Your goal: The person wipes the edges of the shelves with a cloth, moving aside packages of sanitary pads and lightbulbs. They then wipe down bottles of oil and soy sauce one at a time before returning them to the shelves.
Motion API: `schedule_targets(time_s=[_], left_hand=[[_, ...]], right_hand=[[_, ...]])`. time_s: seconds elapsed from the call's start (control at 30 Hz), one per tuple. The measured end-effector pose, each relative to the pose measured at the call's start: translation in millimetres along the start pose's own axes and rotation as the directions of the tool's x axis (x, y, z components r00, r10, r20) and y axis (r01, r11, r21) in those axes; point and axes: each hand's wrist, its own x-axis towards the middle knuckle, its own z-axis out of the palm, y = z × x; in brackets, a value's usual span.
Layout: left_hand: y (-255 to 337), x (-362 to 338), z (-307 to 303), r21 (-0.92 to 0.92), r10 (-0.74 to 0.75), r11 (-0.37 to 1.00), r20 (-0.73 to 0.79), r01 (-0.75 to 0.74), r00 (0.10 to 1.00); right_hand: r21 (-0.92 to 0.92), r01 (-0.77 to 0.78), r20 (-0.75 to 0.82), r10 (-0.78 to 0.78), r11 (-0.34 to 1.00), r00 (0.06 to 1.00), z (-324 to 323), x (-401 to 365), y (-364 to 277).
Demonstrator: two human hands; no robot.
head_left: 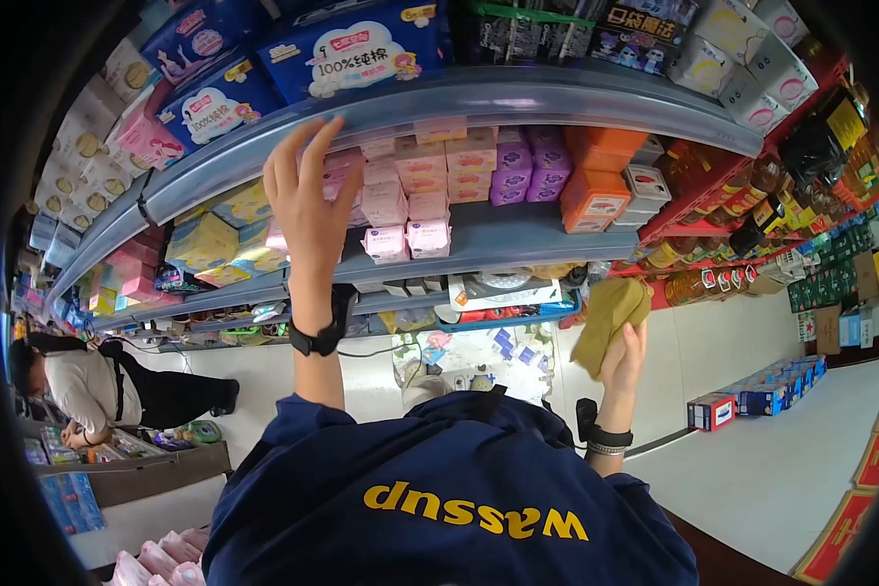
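Note:
My left hand point(308, 200) is raised in front of the shelves with its fingers apart and nothing in it. Its fingertips reach up to the grey front edge of the upper shelf point(430, 98). Behind it, pink packets point(428, 237) are stacked on the shelf below, beside purple packs point(527, 166). Lower and to the right, my right hand point(627, 356) grips a crumpled olive-green cloth point(610, 317), which hangs in front of the lower shelf's right end. Both wrists wear black bands.
Blue packages point(356, 49) line the upper shelf. Orange boxes point(596, 186) stand right of the purple packs, and a blue tray point(508, 313) lies low down. Another person point(117, 391) bends over goods at the left. Boxes point(752, 391) sit in a row on the floor at right.

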Motion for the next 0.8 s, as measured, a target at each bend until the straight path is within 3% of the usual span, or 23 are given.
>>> schedule_targets(time_s=[0.13, 0.2, 0.33, 0.4, 0.43, 0.47, 0.5, 0.6, 0.73, 0.77, 0.8], left_hand=[[-10.1, 7.0, 6.0, 0.153, 0.033, 0.988, 0.002, -0.032, 0.999], [-13.9, 6.1, 11.3, 0.169, 0.036, 0.985, -0.008, -0.034, 0.999], [-15.0, 1.8, 13.8, 0.203, 0.045, 0.978, -0.009, -0.042, 0.999], [-17.4, 2.5, 14.1, 0.209, 0.048, 0.977, -0.007, -0.045, 0.999], [-18.5, 1.2, 15.3, 0.219, 0.063, 0.974, -0.017, -0.058, 0.998], [-19.5, 0.9, 16.2, 0.23, 0.077, 0.971, -0.026, -0.069, 0.997], [-19.9, 0.8, 16.5, 0.228, 0.08, 0.971, -0.023, -0.073, 0.997], [-20.0, 0.7, 16.5, 0.237, 0.092, 0.968, -0.027, -0.083, 0.995], [-20.9, -0.4, 16.6, 0.222, 0.08, 0.973, -0.035, -0.071, 0.996], [-21.4, -0.1, 17.7, 0.226, 0.084, 0.971, -0.033, -0.075, 0.996], [-21.6, 0.3, 18.3, 0.225, 0.085, 0.971, -0.034, -0.075, 0.996]], right_hand=[[-0.126, 0.103, 0.035, -0.099, 0.987, 0.994, 39.1, 21.5, 8.6], [-0.316, 0.22, 0.171, -0.173, 0.923, 0.97, 60.9, 37.6, 18.1], [-0.302, 0.252, 0.213, -0.192, 0.919, 0.958, 139.9, 64.4, 32.5], [-0.087, 0.122, 0.224, -0.1, 0.989, 0.969, 166.9, 79.8, 49.1], [-0.084, 0.125, 0.221, -0.104, 0.989, 0.97, 178.7, 85.2, 51.3], [0.178, -0.065, 0.307, 0.007, 0.982, 0.952, 190.0, 89.3, 50.1], [0.405, -0.27, 0.415, 0.088, 0.874, 0.905, 199.4, 91.1, 48.3], [0.402, -0.384, 0.524, 0.135, 0.831, 0.841, 219.9, 93.2, 43.5], [0.377, -0.411, 0.502, 0.19, 0.83, 0.844, 230.8, 99.9, 53.9], [0.377, -0.409, 0.501, 0.188, 0.831, 0.845, 233.6, 104.4, 55.9], [0.218, -0.294, 0.465, 0.166, 0.931, 0.87, 237.8, 108.3, 56.9]])
